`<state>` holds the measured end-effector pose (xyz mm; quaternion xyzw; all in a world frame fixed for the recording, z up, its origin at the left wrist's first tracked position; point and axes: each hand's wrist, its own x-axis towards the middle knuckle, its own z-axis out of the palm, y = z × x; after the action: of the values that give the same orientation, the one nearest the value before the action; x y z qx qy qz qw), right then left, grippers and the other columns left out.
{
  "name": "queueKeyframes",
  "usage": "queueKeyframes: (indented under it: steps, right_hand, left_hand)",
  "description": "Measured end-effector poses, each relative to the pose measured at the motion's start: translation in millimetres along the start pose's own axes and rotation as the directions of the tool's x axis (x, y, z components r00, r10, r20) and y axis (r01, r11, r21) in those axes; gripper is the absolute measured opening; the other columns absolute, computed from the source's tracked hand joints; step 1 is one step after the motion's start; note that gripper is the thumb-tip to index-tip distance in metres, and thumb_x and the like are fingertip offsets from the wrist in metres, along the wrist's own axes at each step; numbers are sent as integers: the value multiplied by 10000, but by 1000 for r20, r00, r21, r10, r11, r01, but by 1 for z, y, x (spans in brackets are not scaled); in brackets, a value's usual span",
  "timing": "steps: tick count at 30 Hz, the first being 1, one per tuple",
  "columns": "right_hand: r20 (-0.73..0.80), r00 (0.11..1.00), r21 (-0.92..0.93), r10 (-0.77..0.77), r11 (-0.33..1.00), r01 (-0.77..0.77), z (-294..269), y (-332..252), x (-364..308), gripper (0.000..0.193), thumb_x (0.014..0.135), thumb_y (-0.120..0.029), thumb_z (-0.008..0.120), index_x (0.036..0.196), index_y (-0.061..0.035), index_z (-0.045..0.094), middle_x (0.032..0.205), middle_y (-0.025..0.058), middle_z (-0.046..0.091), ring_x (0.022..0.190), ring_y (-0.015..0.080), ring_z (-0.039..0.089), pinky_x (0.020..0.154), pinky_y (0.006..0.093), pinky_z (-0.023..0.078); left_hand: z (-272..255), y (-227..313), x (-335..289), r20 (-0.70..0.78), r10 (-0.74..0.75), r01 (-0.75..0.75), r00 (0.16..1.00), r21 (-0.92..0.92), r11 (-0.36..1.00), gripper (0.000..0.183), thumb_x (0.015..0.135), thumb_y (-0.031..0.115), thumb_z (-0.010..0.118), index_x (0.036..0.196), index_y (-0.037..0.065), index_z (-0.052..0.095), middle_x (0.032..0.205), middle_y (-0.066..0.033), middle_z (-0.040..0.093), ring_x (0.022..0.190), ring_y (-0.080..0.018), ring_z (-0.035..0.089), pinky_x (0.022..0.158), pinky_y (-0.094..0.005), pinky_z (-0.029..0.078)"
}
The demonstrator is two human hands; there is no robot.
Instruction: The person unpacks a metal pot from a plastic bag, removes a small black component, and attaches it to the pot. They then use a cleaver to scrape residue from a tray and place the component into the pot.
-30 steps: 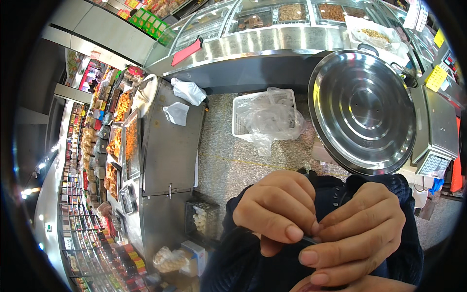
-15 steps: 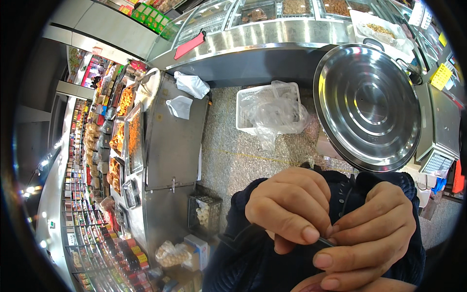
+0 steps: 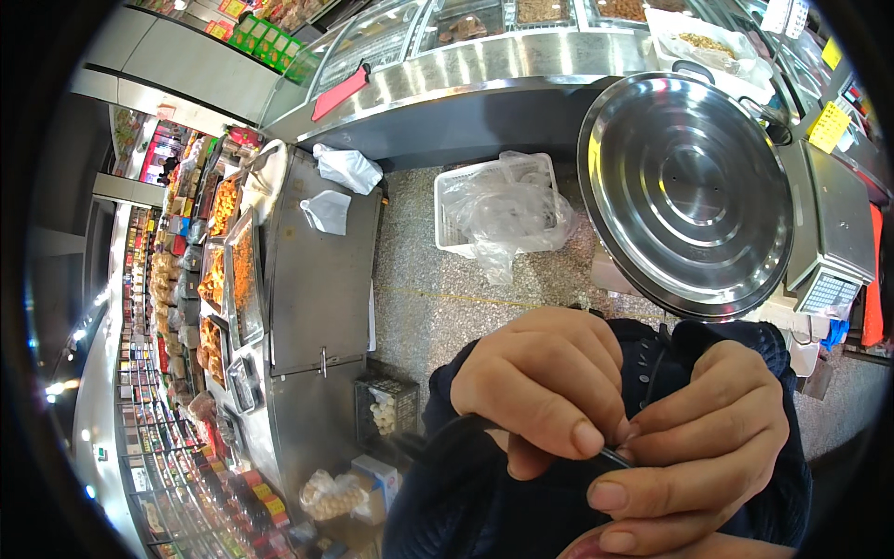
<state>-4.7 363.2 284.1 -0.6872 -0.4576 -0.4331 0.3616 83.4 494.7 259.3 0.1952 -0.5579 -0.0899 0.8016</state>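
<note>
Speckled grey stone-like flooring (image 3: 407, 252) stretches away beyond the fingers, with a grey sheet-metal cabinet (image 3: 317, 279) well to their left. A broad, round, shiny steel lid (image 3: 689, 191), its face ringed with concentric ridges, sits beyond and to the right of them, apart from both hands. Ahead and slightly left is a rectangular white perforated plastic basket (image 3: 442, 219), draped with a crumpled translucent plastic bag (image 3: 512, 214). Nearest, the left hand (image 3: 549, 382) is curled, its fingertips pinching a thin, dark, smooth strip (image 3: 616, 457); the right hand (image 3: 712, 443) faces it, fingers bent and closed on the strip's right part, thumb hidden. That strip lies directly between both sets of fingertips, long axis running crosswise and dipping rightward, neither hand clearly nearer; fingers cover most of it.
</note>
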Motion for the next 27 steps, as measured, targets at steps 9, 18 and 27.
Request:
queueKeyframes:
  steps: [9,18,27]
  right_hand:
    - [-51,981,-9,187,982,-187,4,-10,10,301,762,-63,683,1050,-144,656,965,2,651,733,90,597,646,185,503]
    - [-76,997,16,16,1000,-14,9,3,-1,274,763,-73,649,1035,-98,658,946,55,651,664,131,574,542,218,498]
    - [-38,997,-60,61,996,-63,2,-5,1,193,763,-79,643,946,-132,673,949,-9,635,676,122,544,546,228,483]
  left_hand:
    - [1,0,0,-31,18,-17,999,41,999,379,937,349,495,1000,-13,588,857,-152,624,640,-198,592,524,-282,448]
    - [-4,1,7,37,-31,28,999,82,996,254,949,280,485,953,31,535,795,-132,610,624,-192,564,514,-281,451]
    - [-5,6,24,115,-108,98,987,94,991,200,922,233,519,905,36,552,779,-129,615,609,-203,559,505,-288,431]
